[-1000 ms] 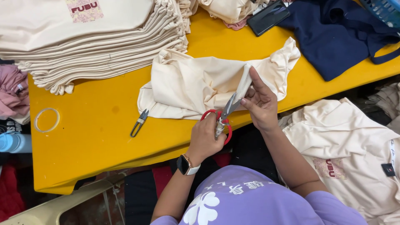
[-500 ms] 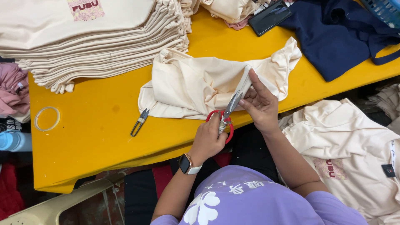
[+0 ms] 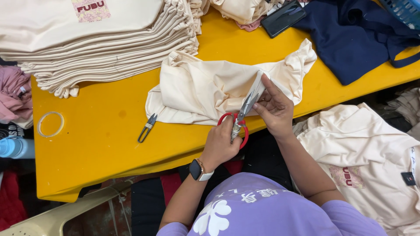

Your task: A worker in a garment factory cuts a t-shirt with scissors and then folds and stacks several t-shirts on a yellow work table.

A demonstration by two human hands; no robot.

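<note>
At table's near edge we snip: left hand (image 3: 221, 142) grips red-handled scissors (image 3: 239, 120), right hand (image 3: 274, 107) at three o'clock pinches the cream garment (image 3: 205, 89); next cut likely needs taut cloth.

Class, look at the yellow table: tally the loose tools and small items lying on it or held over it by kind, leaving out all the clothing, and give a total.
Red-handled scissors, in the left hand: 1
Thread snips: 1
Tape ring: 1
Black phone: 1
Total: 4
</note>
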